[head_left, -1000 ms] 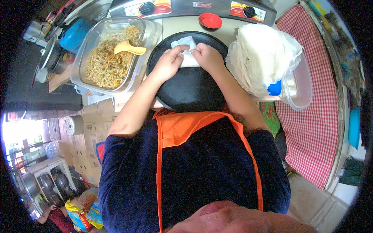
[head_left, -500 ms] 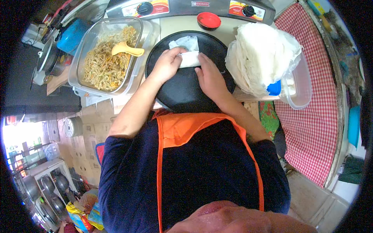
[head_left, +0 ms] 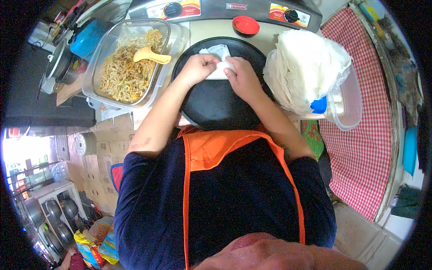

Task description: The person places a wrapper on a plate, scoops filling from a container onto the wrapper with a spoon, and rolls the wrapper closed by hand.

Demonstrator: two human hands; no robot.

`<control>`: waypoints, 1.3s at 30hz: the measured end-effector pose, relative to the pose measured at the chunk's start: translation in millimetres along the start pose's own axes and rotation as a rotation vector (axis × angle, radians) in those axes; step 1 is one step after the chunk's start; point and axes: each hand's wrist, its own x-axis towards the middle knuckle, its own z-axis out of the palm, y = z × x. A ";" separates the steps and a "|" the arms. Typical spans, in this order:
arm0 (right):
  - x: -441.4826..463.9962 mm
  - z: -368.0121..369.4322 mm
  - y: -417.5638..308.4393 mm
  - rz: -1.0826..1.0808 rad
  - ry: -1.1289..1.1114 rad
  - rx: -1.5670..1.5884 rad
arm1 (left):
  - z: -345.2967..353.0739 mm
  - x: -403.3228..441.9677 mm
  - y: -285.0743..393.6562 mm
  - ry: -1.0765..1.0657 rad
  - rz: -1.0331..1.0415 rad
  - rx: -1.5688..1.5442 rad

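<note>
On a round black tray (head_left: pixel 216 103) lies a white wrapper (head_left: pixel 219 74), partly rolled, with a flat flap spread toward the tray's far edge. My left hand (head_left: pixel 199 68) pinches the roll's left side with closed fingers. At its right side my right hand (head_left: pixel 242 77) grips the roll between thumb and fingers. A clear container (head_left: pixel 167 74) at the left holds a basket of cooked noodles (head_left: pixel 123 74) with a yellow spoon (head_left: pixel 151 55) on them. To the right of the tray sits a stack of thin white wrappers (head_left: pixel 306 67) in plastic.
A small red bowl (head_left: pixel 245 26) stands beyond the tray, before a stove (head_left: pixel 216 10) with two knobs. A clear tub (head_left: pixel 353 101) and a blue lid (head_left: pixel 318 105) sit at the right, beside a red checked cloth (head_left: pixel 360 135). Part of another person (head_left: pixel 76 261) shows at lower left.
My right hand has moved from the flap to the roll's right side, and its fingers have closed there. My left hand stays at the roll's left side. The view has shifted slightly.
</note>
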 end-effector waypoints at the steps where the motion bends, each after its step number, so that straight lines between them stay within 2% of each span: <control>1: 0.6 -0.3 -2.4 -0.023 -0.091 -0.062 | 0.0 0.7 -0.6 -0.009 0.014 0.004; 2: 1.0 -0.6 -4.5 -0.047 -0.182 -0.124 | 0.7 1.0 -1.1 -0.008 0.014 0.003; 5: 0.8 0.4 -6.6 -0.091 -0.256 -0.194 | 6.8 4.1 -11.0 0.002 0.044 0.049; 7: 0.8 1.5 -6.0 -0.114 -0.249 -0.201 | 12.3 8.9 -13.8 0.201 0.133 -0.329; 11: -0.3 1.8 -6.2 -0.136 -0.235 -0.205 | 0.6 -0.4 -11.1 0.357 0.094 -0.422; 13: -1.1 3.0 -5.2 -0.133 -0.223 -0.197 | -6.9 -13.3 -13.3 0.386 0.050 -0.394; 15: -2.5 3.3 -5.0 -0.121 -0.206 -0.190 | -5.9 -34.7 -13.7 0.456 0.175 -0.028; 16: -2.4 2.4 -6.3 -0.124 -0.204 -0.183 | -4.3 -52.5 16.8 0.494 0.248 0.124; 17: -2.4 2.2 -7.1 -0.129 -0.203 -0.175 | -4.6 -58.8 20.9 0.421 0.369 0.207; 20: -2.7 3.6 -5.7 -0.147 -0.187 -0.147 | 1.4 -62.3 10.2 0.379 0.352 0.277; 22: -1.9 3.4 -5.9 -0.141 -0.193 -0.145 | 0.8 -58.1 10.9 0.316 0.339 0.473; 28: 0.0 6.3 -8.6 -0.082 -0.182 -0.155 | -5.4 -60.8 16.7 0.140 0.286 0.510; 30: 1.4 5.4 -11.0 -0.047 -0.175 -0.162 | -6.3 -58.6 13.4 0.132 0.301 0.494; 35: 6.3 3.8 5.1 -0.161 -0.318 -0.026 | -7.0 -56.1 11.6 0.134 0.334 0.446; 39: 17.0 5.3 15.4 -0.226 -0.412 -0.030 | -2.5 -55.4 13.5 0.153 0.405 0.542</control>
